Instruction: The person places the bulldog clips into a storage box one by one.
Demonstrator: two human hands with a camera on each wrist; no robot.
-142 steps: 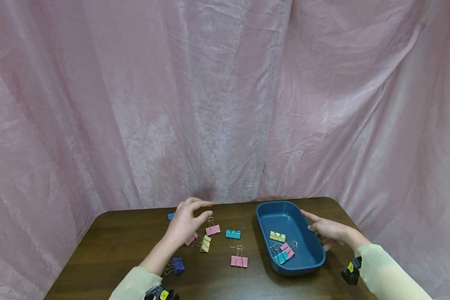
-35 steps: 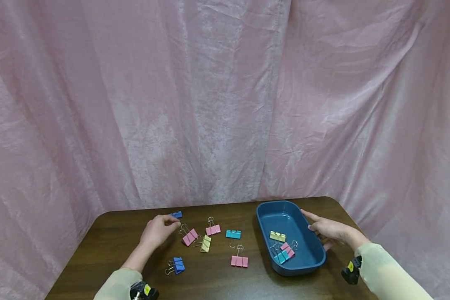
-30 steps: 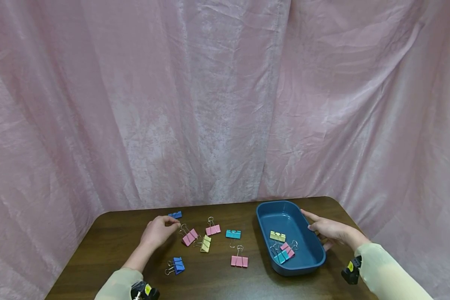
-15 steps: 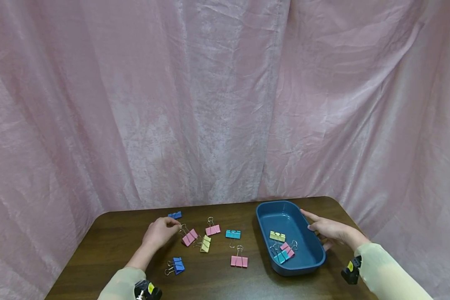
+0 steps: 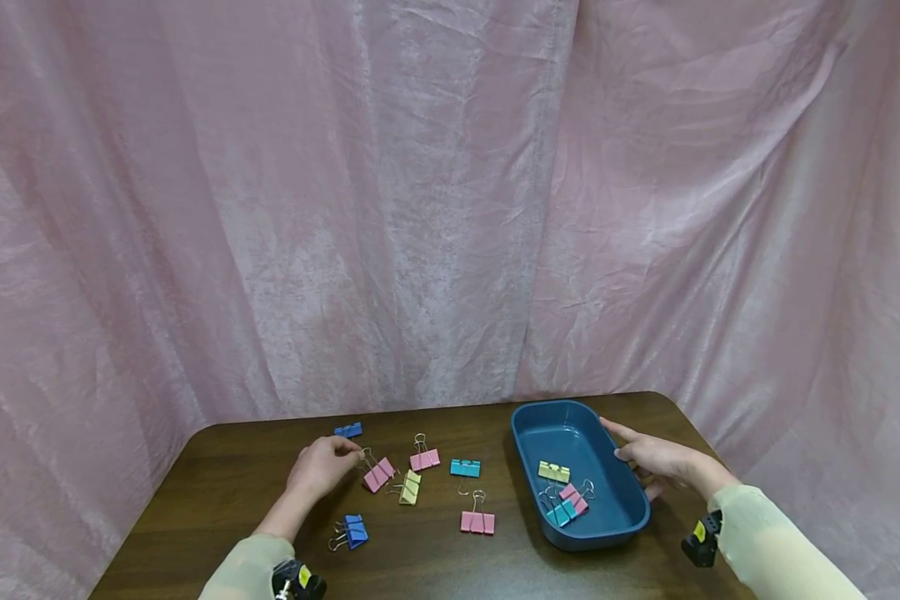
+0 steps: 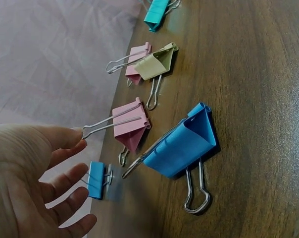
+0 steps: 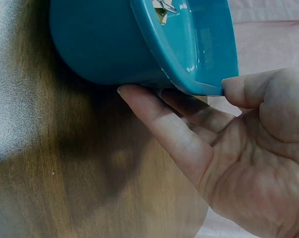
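My left hand [image 5: 319, 468] pinches the tip of a wire handle on a pink binder clip [image 5: 378, 475] between thumb and index finger. In the left wrist view that pink binder clip [image 6: 129, 121] stands on the table, the other fingers loosely bent. Beside it are a yellow binder clip [image 5: 410, 488], a second pink clip [image 5: 424, 460] and a blue one [image 5: 348, 430]. On the right, my right hand [image 5: 656, 460] holds the side of a blue tray [image 5: 527, 467], thumb at the rim and fingers against the outer wall [image 7: 105, 49].
Inside the tray lie a yellow clip [image 5: 554, 472], a pink clip [image 5: 579, 498] and a teal clip [image 5: 562, 513]. Another teal clip [image 5: 465, 468], a pink clip [image 5: 477, 522] and a blue clip [image 5: 356, 531] rest on the brown table [image 5: 420, 571]. A pink curtain [image 5: 420, 250] hangs behind.
From above the clips, my left hand has moved left and down to the pink clip's handle, uncovering the clips behind it. Over the last second it shifts only slightly. My right hand stays at the tray.
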